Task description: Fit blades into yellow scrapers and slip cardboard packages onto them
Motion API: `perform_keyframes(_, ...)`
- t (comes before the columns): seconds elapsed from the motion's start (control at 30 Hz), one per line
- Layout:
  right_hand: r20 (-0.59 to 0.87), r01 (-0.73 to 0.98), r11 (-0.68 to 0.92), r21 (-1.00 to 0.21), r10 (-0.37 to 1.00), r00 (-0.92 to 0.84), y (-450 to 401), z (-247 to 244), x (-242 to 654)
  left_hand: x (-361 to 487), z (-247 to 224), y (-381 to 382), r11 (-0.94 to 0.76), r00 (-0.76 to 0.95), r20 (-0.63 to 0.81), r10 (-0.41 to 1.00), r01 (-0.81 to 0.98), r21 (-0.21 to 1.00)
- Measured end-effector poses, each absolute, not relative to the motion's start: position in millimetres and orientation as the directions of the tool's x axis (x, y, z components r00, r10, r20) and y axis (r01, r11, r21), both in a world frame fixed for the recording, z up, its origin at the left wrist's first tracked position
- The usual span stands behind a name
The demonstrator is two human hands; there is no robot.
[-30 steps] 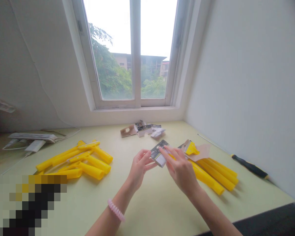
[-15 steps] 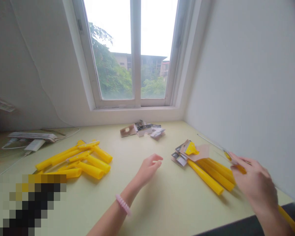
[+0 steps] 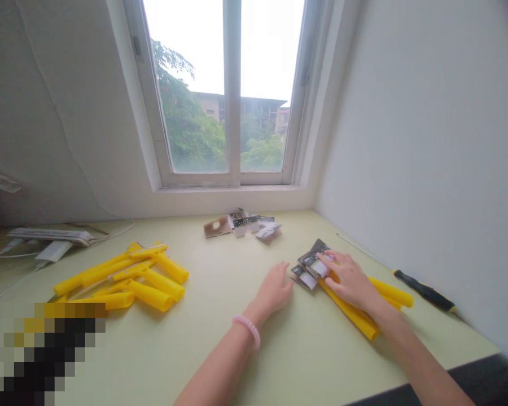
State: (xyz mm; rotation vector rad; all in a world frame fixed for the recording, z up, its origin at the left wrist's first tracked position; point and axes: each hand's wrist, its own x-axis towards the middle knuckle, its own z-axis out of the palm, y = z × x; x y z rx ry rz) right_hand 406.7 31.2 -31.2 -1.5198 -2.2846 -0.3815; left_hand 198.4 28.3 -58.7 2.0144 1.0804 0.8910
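- Cards (image 3: 311, 264): head view, overlapping tubes (image 3: 351, 312), right side of worktop (image 3: 232, 276).
- Right grip (image 3: 351, 282): fingers spread on cards; cannot tell whether clamped.
- Left grip (image 3: 274, 288): loosely curled, apparently holding nothing, just beside cards.
- Press lightly to avoid creasing.

Lettering: none was legible; black-and-white cardboard packages (image 3: 315, 261), at right, bore print too small to read; white carton piece (image 3: 243, 224), farther back, bore pale marks on black, likewise unreadable
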Motion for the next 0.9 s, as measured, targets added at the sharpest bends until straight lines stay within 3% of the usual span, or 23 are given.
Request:
perform_keyframes(0.23,0.424,0.963,0.27,0.022,0.87,-0.253,27.4,-24.5,402.7,127.6,-56.4,22.1,-0.353,0.29,0.223,0.93,0.55,0.757)
perform_keyframes(0.4,0.256,0.977,0.214,0.025,0.943,-0.213,34.1,-23.3,407.9,72.8,-55.9,13.4,-0.316,0.17,0.272,0.947,0.644,0.697)
perform_keyframes(0.63,0.259,0.922,0.368,-0.119,0.908,-0.329,68.4,13.2,337.7,43.7,-65.5,9.6,-0.285,0.064,0.31,0.949,0.596,0.751)
perform_keyframes(0.77,0.124,0.916,0.401,0.021,0.908,-0.401,104.3,11.0,276.6,44.9,-66.3,9.3,-0.307,0.06,0.336,0.94,0.577,0.757)
perform_keyframes(0.9,0.121,0.897,0.441,0.047,0.888,-0.443,124.0,-9.1,246.9,43.0,-67.0,8.5,-0.322,0.102,0.332,0.938,0.613,0.722)
